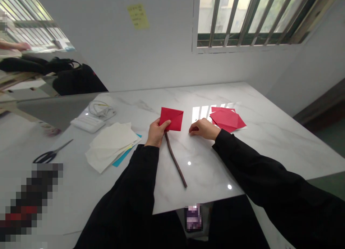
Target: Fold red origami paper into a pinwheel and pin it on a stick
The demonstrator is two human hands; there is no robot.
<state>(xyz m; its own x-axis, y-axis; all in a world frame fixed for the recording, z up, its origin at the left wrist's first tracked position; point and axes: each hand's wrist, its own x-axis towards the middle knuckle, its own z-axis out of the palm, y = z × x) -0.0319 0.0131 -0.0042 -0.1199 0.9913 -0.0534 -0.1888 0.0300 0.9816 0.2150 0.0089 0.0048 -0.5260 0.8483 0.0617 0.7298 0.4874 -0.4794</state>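
My left hand (156,132) grips a small red paper envelope (174,119) by its left side, thumb across the front. A diagonal fold edge runs over its upper part. Under that hand, a thin dark brown stick (175,160) slants across the white tabletop towards the front edge; its upper end is hidden by the hand. My right hand (203,128) is low over the table, right of the envelope and apart from it, with fingers curled together and nothing seen in them. Just beyond its wrist lies a loose pile of red papers (228,119) with some white showing underneath.
Cream paper sheets (110,141) overlap a blue sheet (122,158) at the left. Farther left are dark-handled scissors (51,153) and a white box-like device (87,123) with a cable (101,108). A yellow note (138,16) is on the wall. Another person's arm (13,45) shows at upper left.
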